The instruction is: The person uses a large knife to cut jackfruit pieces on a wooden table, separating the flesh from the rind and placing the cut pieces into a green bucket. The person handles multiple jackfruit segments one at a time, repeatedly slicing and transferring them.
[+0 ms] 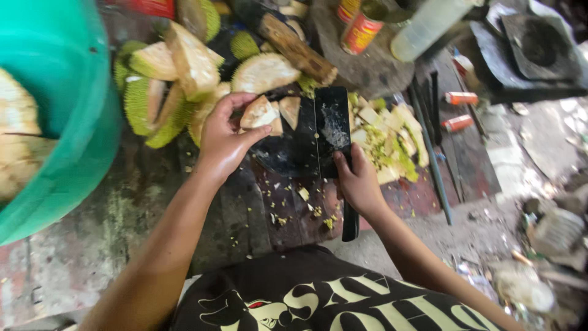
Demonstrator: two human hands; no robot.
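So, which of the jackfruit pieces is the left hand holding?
The left hand holds the pale wedge on the dark board, just left of the cleaver. The other pieces lie untouched in the pile behind.

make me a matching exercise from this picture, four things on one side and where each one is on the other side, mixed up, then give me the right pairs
Things:
1. cleaver
2. jackfruit chunk
3. teal tub
4. red can

Places:
A. far left edge of the view
B. held in the right hand
C. top centre, on a round grey slab
D. pinched by the left hand

Pairs: 1-B, 2-D, 3-A, 4-C
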